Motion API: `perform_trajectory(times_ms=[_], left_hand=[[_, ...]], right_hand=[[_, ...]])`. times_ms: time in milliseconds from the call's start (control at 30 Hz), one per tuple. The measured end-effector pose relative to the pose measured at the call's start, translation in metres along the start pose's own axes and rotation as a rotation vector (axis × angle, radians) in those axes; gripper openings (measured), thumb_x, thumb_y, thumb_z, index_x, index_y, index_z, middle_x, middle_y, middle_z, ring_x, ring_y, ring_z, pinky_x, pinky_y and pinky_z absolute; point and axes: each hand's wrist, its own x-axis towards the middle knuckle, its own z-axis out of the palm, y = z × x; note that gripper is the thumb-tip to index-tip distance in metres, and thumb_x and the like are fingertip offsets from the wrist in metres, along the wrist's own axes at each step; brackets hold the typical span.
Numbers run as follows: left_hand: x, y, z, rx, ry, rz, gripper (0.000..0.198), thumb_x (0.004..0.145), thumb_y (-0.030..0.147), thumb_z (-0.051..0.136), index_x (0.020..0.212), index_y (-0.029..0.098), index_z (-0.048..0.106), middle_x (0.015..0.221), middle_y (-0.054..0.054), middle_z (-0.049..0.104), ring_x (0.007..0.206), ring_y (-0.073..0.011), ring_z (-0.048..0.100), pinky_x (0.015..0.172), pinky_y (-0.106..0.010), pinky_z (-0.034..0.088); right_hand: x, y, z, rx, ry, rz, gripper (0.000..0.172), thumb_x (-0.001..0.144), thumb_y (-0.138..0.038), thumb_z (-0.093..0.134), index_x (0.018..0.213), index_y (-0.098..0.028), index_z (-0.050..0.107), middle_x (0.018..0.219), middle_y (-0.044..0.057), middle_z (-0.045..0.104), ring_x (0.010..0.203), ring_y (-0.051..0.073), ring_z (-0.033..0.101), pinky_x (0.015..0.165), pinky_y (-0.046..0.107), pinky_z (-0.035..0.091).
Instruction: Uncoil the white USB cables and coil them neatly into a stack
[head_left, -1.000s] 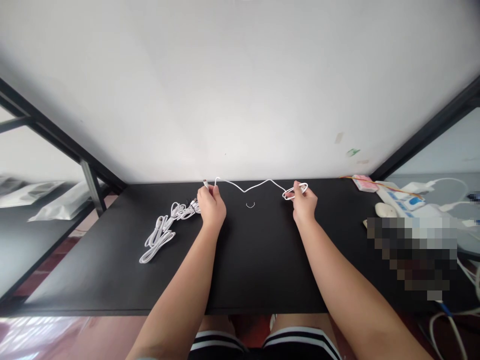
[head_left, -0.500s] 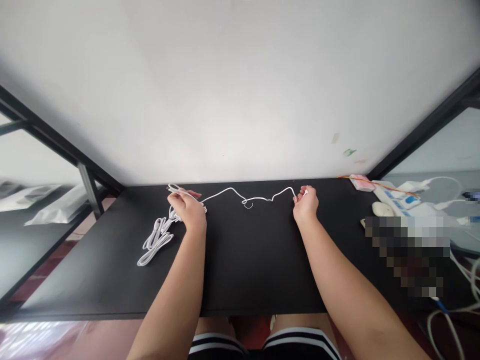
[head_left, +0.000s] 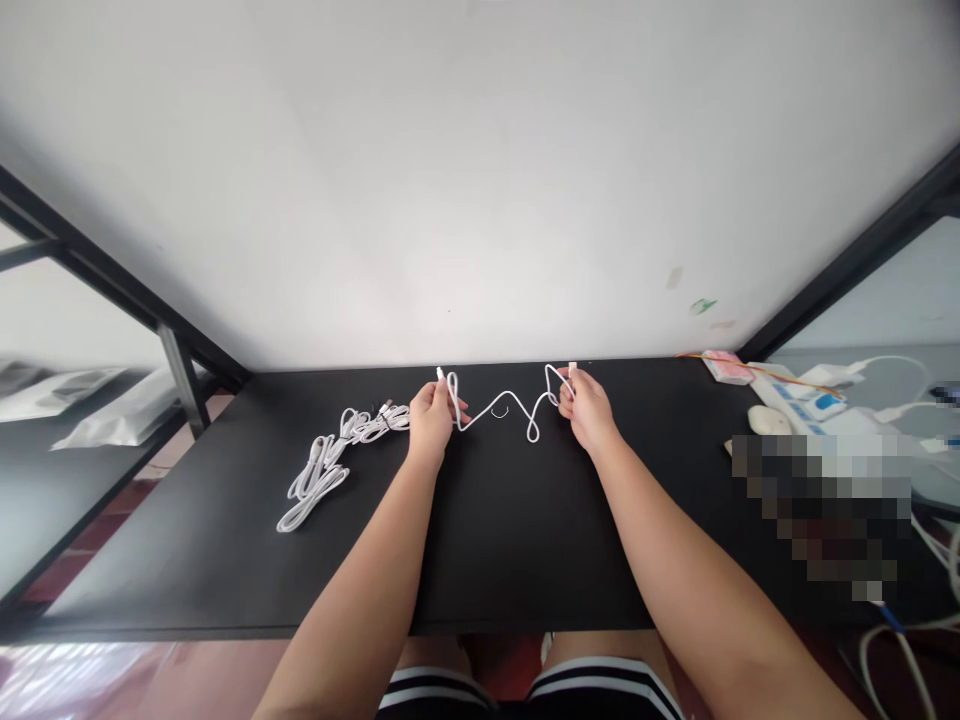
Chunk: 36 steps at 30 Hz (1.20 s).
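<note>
A thin white cable (head_left: 499,408) hangs in wavy loops between my two hands above the black table (head_left: 495,530). My left hand (head_left: 432,418) is closed on one end, with the plug sticking up past its fingers. My right hand (head_left: 583,408) is closed on the other end, its plug also pointing up. The hands are fairly close together near the table's far edge. Left of my left hand lies a pile of white cables (head_left: 330,462) on the table.
A small dark ring (head_left: 500,411) lies on the table under the held cable. At the right are a white power strip (head_left: 802,400), a pink box (head_left: 726,367), a white mouse-like object (head_left: 766,419) and loose wires. A white wall rises behind; black frame bars stand on both sides.
My hands have come closer together from a wide spread, so the cable now sags in loops. My left hand moved right, away from the cable pile.
</note>
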Motion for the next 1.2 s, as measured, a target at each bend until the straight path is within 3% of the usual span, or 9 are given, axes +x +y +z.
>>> perform_trajectory(times_ms=[100,200,333,400,467,667,1000,1133,1200], left_hand=[[-0.002,-0.006,0.005,0.015,-0.062,-0.003,0.038,0.091,0.052,0.054,0.075,0.018,0.053,0.066,-0.006,0.071,0.06,-0.0156,0.069,0.055,-0.022,0.045],[0.0,-0.012,0.01,-0.081,-0.14,0.011,0.036,0.09,0.05,0.058,0.076,0.017,0.054,0.076,-0.01,0.075,0.077,-0.0188,0.073,0.073,-0.029,0.053],[0.002,-0.016,0.013,-0.227,-0.2,-0.054,0.035,0.088,0.046,0.066,0.104,0.016,0.058,0.094,-0.013,0.076,0.084,-0.0217,0.075,0.079,-0.036,0.056],[0.002,-0.016,0.014,-0.267,-0.221,-0.063,0.045,0.087,0.043,0.069,0.121,0.018,0.054,0.097,-0.012,0.076,0.085,-0.023,0.075,0.08,-0.038,0.057],[0.002,-0.015,0.013,-0.307,-0.249,-0.079,0.049,0.086,0.042,0.071,0.126,0.019,0.054,0.099,-0.012,0.076,0.09,-0.025,0.075,0.082,-0.04,0.057],[0.003,-0.016,0.009,-0.468,-0.287,-0.146,0.028,0.085,0.036,0.073,0.104,0.016,0.068,0.11,-0.013,0.075,0.106,-0.0251,0.071,0.098,-0.04,0.051],[0.002,-0.016,0.009,-0.551,-0.331,-0.184,0.024,0.083,0.031,0.077,0.1,0.015,0.072,0.116,-0.013,0.074,0.113,-0.0252,0.069,0.101,-0.039,0.048],[0.004,-0.018,0.01,-0.512,-0.317,-0.168,0.028,0.079,0.034,0.08,0.098,0.014,0.074,0.111,-0.014,0.076,0.113,-0.025,0.069,0.103,-0.038,0.046],[0.004,-0.019,0.009,-0.48,-0.289,-0.142,0.028,0.078,0.036,0.08,0.097,0.015,0.075,0.11,-0.013,0.076,0.113,-0.0246,0.068,0.103,-0.038,0.045]], right_hand=[[-0.003,0.005,0.004,-0.078,-0.107,-0.022,0.038,0.08,-0.057,0.071,0.087,-0.019,0.069,0.056,-0.006,0.045,0.044,0.005,0.033,0.037,0.019,0.023],[-0.005,0.009,0.007,-0.175,-0.12,-0.092,0.04,0.082,-0.058,0.069,0.09,-0.02,0.074,0.067,-0.001,0.059,0.054,0.008,0.046,0.045,0.021,0.034],[-0.004,0.013,0.007,-0.249,-0.105,-0.157,0.038,0.085,-0.057,0.065,0.094,-0.023,0.077,0.098,0.005,0.073,0.094,0.017,0.065,0.075,0.027,0.049],[-0.004,0.014,0.007,-0.26,-0.126,-0.18,0.038,0.086,-0.058,0.064,0.096,-0.024,0.078,0.113,0.005,0.074,0.116,0.022,0.061,0.094,0.033,0.047],[-0.003,0.014,0.006,-0.243,-0.151,-0.173,0.039,0.086,-0.06,0.064,0.098,-0.025,0.078,0.117,0.006,0.074,0.124,0.024,0.058,0.102,0.038,0.043],[-0.003,0.014,0.007,-0.104,-0.198,-0.095,0.041,0.081,-0.065,0.068,0.093,-0.027,0.078,0.113,0.006,0.075,0.117,0.026,0.062,0.099,0.041,0.048],[-0.003,0.011,0.009,0.035,-0.165,0.005,0.04,0.073,-0.06,0.079,0.091,-0.025,0.079,0.101,0.005,0.074,0.106,0.021,0.065,0.09,0.034,0.051],[-0.005,0.008,0.01,0.041,-0.153,0.006,0.038,0.072,-0.056,0.081,0.09,-0.023,0.078,0.087,0.003,0.069,0.086,0.016,0.062,0.078,0.03,0.049],[-0.006,0.006,0.01,0.04,-0.153,0.007,0.036,0.071,-0.053,0.082,0.089,-0.022,0.078,0.071,-0.001,0.059,0.069,0.011,0.053,0.068,0.027,0.046]])
